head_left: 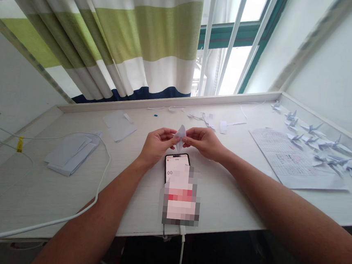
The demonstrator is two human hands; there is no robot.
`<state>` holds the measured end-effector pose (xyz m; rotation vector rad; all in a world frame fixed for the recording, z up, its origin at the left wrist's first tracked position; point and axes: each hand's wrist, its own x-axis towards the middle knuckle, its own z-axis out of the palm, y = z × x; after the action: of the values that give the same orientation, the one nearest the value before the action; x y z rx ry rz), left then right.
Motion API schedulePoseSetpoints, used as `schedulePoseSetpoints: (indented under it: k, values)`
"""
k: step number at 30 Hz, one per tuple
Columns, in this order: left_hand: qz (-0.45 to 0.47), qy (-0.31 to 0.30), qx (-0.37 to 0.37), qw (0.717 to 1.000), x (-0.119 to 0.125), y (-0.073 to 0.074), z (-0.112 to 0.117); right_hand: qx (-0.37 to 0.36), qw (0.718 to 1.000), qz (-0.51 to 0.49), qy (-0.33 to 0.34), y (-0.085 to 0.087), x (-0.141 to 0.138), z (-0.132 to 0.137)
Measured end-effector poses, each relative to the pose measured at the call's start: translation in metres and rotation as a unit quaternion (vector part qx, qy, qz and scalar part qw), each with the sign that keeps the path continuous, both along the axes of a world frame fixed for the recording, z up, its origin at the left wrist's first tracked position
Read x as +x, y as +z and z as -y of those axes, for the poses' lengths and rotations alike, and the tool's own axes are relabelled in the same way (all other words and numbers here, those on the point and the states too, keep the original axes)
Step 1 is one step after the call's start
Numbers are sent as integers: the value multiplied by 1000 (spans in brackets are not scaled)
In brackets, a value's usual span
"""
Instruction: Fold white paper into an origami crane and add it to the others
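Between my two hands is a small piece of folded white paper (pixel 181 133), pointed at its top and bottom. My left hand (pixel 159 143) pinches its left side with thumb and fingers. From the other side, my right hand (pixel 205 142) grips it the same way, so the fingertips nearly meet at its middle. Just below the paper, a phone (pixel 177 161) lies face up on the white desk (pixel 139 202), its screen partly blurred out. Parts of the paper are covered by my fingers.
Several folded paper cranes (pixel 312 127) stand at the right, some on a written sheet (pixel 273 150). Stacked paper (pixel 72 151) and loose square sheets (pixel 119 125) lie left. A white cable (pixel 106 171) loops over the left side. Paper scraps (pixel 209 120) and a small blue piece (pixel 155 115) lie at the back.
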<state>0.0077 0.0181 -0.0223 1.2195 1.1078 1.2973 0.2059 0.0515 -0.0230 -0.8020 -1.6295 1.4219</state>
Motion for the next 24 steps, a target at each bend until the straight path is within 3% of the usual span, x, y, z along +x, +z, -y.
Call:
schedulePoseSetpoints:
  k: [16,21,24]
  values:
    - [48,-55,-8,997,-2,-4,-1,-16,999,-38,0,-1,1,0]
    - [27,-68,-39,997,-4,0,0,-65,996,-7,56,3,5,1]
    - [12,-67,-51,996,-3,3,2,-39,998,21,46,5,6,1]
